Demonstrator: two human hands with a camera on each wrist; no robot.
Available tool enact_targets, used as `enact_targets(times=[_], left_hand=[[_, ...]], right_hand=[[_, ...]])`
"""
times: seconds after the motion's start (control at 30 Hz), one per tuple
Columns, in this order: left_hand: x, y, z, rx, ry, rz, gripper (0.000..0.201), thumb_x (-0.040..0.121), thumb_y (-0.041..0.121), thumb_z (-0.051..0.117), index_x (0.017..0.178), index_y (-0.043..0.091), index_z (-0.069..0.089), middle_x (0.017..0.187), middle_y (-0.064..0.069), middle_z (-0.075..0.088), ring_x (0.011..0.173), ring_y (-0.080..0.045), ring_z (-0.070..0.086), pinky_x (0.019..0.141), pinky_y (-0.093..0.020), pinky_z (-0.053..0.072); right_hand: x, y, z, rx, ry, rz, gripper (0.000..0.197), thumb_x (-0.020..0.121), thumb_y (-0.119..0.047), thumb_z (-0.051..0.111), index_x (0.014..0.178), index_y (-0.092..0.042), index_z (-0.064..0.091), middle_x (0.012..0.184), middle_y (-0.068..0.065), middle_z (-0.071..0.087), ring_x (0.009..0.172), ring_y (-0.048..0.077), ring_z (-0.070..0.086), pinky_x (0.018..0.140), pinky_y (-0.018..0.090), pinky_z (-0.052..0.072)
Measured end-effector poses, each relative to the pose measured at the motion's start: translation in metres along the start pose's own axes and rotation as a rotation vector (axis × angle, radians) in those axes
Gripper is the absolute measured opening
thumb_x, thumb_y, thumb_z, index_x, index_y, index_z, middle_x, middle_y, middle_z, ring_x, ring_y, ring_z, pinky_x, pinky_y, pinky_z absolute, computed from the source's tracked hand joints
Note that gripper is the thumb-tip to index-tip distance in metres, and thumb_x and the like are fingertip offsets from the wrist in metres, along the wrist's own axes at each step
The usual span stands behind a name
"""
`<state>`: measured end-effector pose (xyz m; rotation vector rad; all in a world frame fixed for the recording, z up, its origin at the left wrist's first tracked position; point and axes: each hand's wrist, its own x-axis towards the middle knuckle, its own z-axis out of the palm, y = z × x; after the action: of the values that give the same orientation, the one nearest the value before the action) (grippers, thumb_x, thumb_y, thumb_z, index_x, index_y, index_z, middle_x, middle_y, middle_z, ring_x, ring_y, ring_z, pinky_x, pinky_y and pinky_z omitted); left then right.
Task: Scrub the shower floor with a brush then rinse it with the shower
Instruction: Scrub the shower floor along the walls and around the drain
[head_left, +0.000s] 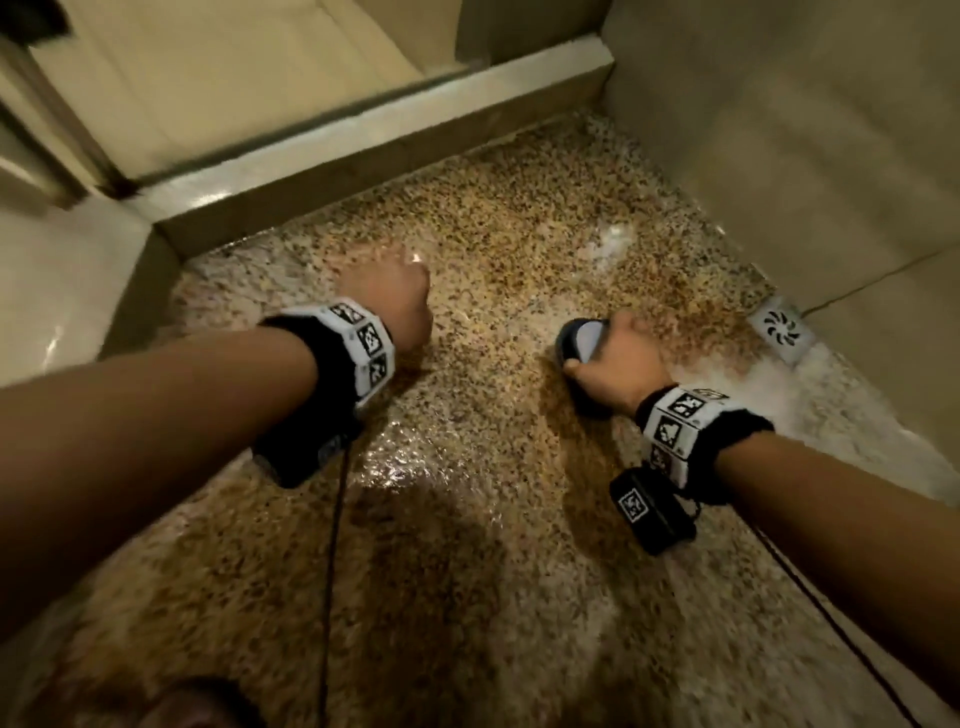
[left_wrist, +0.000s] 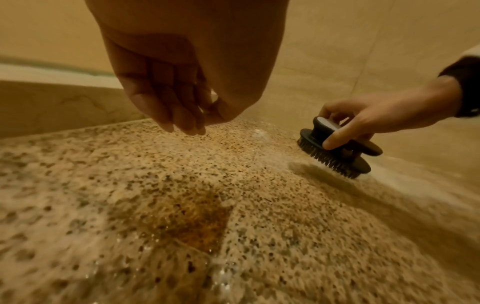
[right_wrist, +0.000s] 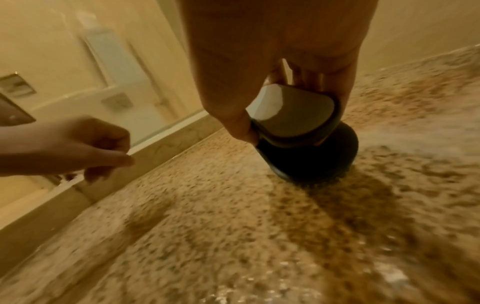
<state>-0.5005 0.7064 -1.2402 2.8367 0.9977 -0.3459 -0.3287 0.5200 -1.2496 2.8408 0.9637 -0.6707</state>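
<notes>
Two hands over a wet, speckled shower floor (head_left: 467, 519), seen from above. Right hand (head_left: 618, 358) wraps fingers and thumb round the grey-topped knob of a black scrub brush (left_wrist: 335, 152), bristles down on the floor, right of centre, near the white drain cover (head_left: 781, 326) at the right wall. Left hand (head_left: 387, 301) hangs above the floor w/ fingers loosely curled, holding nothing.

Handling, as a guess: brush looks light, rigid plastic w/ stiff bristles; wet knob may be slippery, so best gripped round the knob's waist, palm on top. Floor looks slick w/ water and some foam.

Hard to see: brush mostly hidden by the hand in the head view; bristles show only from the left wrist. Shower head not in view. Edges blurred; a dark shape at the near edge can't be identified.
</notes>
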Motion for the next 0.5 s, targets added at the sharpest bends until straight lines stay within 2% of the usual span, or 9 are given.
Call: enact_targets(times=[0.07, 0.1, 0.13, 0.17, 0.2, 0.27, 0.33, 0.43, 0.5], left_hand=[[0.003, -0.014, 0.004, -0.089, 0.006, -0.047, 0.028, 0.091, 0.027, 0.051, 0.107, 0.004, 0.056, 0.108, -0.019, 0.061, 0.100, -0.038, 0.060, 0.070, -0.038, 0.046], [0.004, -0.021, 0.004, -0.108, 0.004, -0.078, 0.028, 0.091, 0.027, 0.052, 0.106, 0.004, 0.057, 0.110, -0.020, 0.061, 0.101, -0.039, 0.059, 0.074, -0.041, 0.048], [0.006, -0.029, 0.002, -0.119, 0.007, -0.112, 0.028, 0.091, 0.026, 0.053, 0.106, 0.004, 0.057, 0.110, -0.021, 0.061, 0.102, -0.040, 0.059, 0.077, -0.042, 0.048], [0.008, -0.035, 0.001, -0.123, 0.017, -0.144, 0.028, 0.090, 0.026, 0.053, 0.105, 0.003, 0.058, 0.111, -0.022, 0.062, 0.103, -0.040, 0.059, 0.078, -0.042, 0.048], [0.011, -0.039, 0.000, -0.126, 0.028, -0.163, 0.029, 0.090, 0.027, 0.054, 0.105, 0.003, 0.059, 0.110, -0.022, 0.062, 0.103, -0.040, 0.059, 0.078, -0.042, 0.047], [0.015, -0.045, 0.001, -0.111, 0.035, -0.182, 0.029, 0.090, 0.029, 0.054, 0.103, 0.003, 0.059, 0.110, -0.023, 0.062, 0.103, -0.041, 0.059, 0.077, -0.041, 0.048], [0.017, -0.050, -0.001, -0.108, 0.013, -0.192, 0.029, 0.089, 0.028, 0.054, 0.103, 0.004, 0.059, 0.111, -0.024, 0.061, 0.102, -0.041, 0.059, 0.076, -0.040, 0.048], [0.027, -0.067, -0.012, -0.102, -0.033, -0.271, 0.027, 0.086, 0.030, 0.057, 0.096, 0.005, 0.060, 0.107, -0.023, 0.062, 0.095, -0.039, 0.061, 0.065, -0.033, 0.041], [0.024, -0.077, -0.020, -0.118, -0.014, -0.352, 0.023, 0.084, 0.031, 0.057, 0.080, 0.009, 0.055, 0.098, -0.021, 0.063, 0.084, -0.037, 0.060, 0.061, -0.031, 0.038]], right_hand=[[-0.005, -0.033, -0.013, -0.071, -0.067, -0.062, 0.069, 0.086, -0.039, 0.066, 0.132, 0.000, 0.034, 0.123, 0.021, 0.049, 0.103, 0.037, 0.057, 0.065, 0.032, 0.042], [-0.008, -0.051, -0.019, -0.086, -0.081, -0.108, 0.055, 0.086, -0.035, 0.066, 0.123, 0.000, 0.044, 0.108, 0.017, 0.054, 0.093, 0.034, 0.059, 0.059, 0.030, 0.041], [-0.010, -0.069, -0.023, -0.077, -0.086, -0.156, 0.043, 0.085, -0.031, 0.065, 0.111, -0.002, 0.049, 0.093, 0.013, 0.055, 0.082, 0.031, 0.058, 0.053, 0.028, 0.039], [-0.010, -0.087, -0.025, -0.072, -0.085, -0.201, 0.040, 0.084, -0.031, 0.065, 0.108, -0.003, 0.049, 0.087, 0.010, 0.053, 0.075, 0.028, 0.056, 0.052, 0.028, 0.038], [-0.008, -0.103, -0.022, -0.065, -0.082, -0.234, 0.047, 0.083, -0.033, 0.066, 0.113, -0.003, 0.047, 0.089, 0.010, 0.053, 0.076, 0.027, 0.056, 0.055, 0.029, 0.039], [0.000, -0.129, -0.005, 0.007, -0.088, -0.275, 0.070, 0.081, -0.040, 0.069, 0.130, -0.002, 0.036, 0.109, 0.016, 0.055, 0.093, 0.031, 0.059, 0.064, 0.031, 0.044], [0.006, -0.147, 0.014, 0.083, -0.131, -0.310, 0.081, 0.081, -0.043, 0.069, 0.138, -0.001, 0.028, 0.122, 0.017, 0.053, 0.103, 0.033, 0.057, 0.071, 0.031, 0.046], [0.023, -0.172, 0.024, 0.092, -0.181, -0.464, 0.075, 0.082, -0.041, 0.067, 0.135, -0.002, 0.032, 0.120, 0.014, 0.054, 0.090, 0.029, 0.056, 0.061, 0.030, 0.045], [0.028, -0.186, 0.024, 0.090, -0.180, -0.559, 0.066, 0.081, -0.039, 0.068, 0.127, -0.004, 0.037, 0.114, 0.014, 0.056, 0.087, 0.029, 0.056, 0.060, 0.029, 0.043]])
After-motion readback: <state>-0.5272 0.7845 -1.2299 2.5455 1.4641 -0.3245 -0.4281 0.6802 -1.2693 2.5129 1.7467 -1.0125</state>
